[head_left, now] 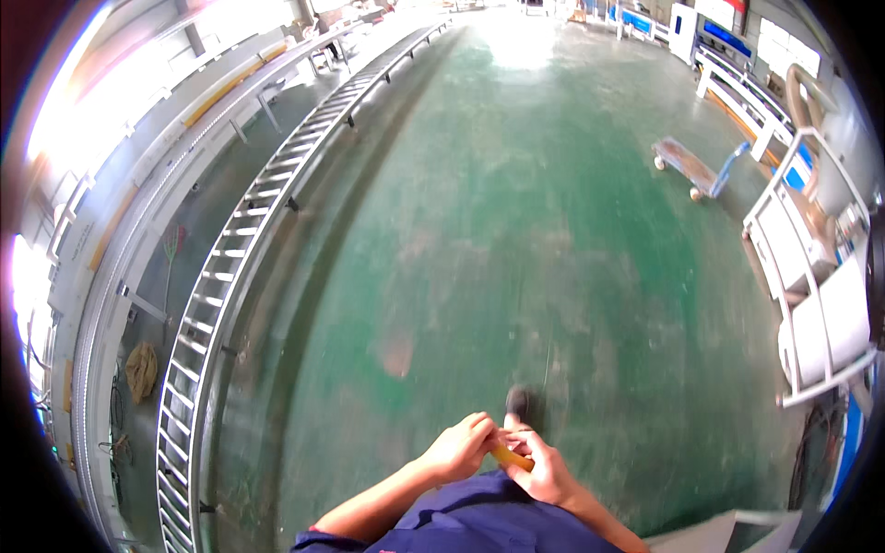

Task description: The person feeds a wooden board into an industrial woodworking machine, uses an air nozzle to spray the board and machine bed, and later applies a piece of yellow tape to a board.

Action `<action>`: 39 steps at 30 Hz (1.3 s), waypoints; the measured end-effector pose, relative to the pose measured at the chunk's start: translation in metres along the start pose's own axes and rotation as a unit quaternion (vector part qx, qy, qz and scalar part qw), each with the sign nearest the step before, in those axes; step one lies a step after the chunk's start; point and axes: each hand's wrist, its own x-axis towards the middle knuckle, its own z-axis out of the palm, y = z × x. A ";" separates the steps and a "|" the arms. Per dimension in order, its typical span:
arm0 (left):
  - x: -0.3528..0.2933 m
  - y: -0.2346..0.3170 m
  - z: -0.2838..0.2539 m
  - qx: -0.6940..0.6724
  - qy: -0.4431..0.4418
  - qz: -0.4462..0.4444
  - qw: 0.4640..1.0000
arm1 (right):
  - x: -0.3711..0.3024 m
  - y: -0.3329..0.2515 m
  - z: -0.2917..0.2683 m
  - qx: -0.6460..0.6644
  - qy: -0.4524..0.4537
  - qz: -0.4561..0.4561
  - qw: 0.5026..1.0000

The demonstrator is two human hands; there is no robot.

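Observation:
My left hand (pixel 464 449) and my right hand (pixel 543 472) meet in front of my body, at the lower middle of the view. Between them is a small, long yellow object (pixel 512 457), partly covered by the fingers, so its kind cannot be made out. The right hand's fingers are closed round it, its thumb along the near side. Curled fingers of the left hand press against its other end. One dark shoe (pixel 521 402) shows on the green floor just beyond the hands.
A long roller conveyor (pixel 232 253) runs along the left, beside a machine rail (pixel 120 230). A brown sack (pixel 141 371) lies between them. On the right stand a flat trolley (pixel 690 166) and a white-framed cart (pixel 782 276). Green floor (pixel 498 249) stretches ahead.

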 end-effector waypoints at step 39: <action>1.266 -0.607 -0.577 -0.266 0.232 -0.247 0.903 | 1.469 -0.141 -0.573 -0.095 -0.111 -0.129 0.981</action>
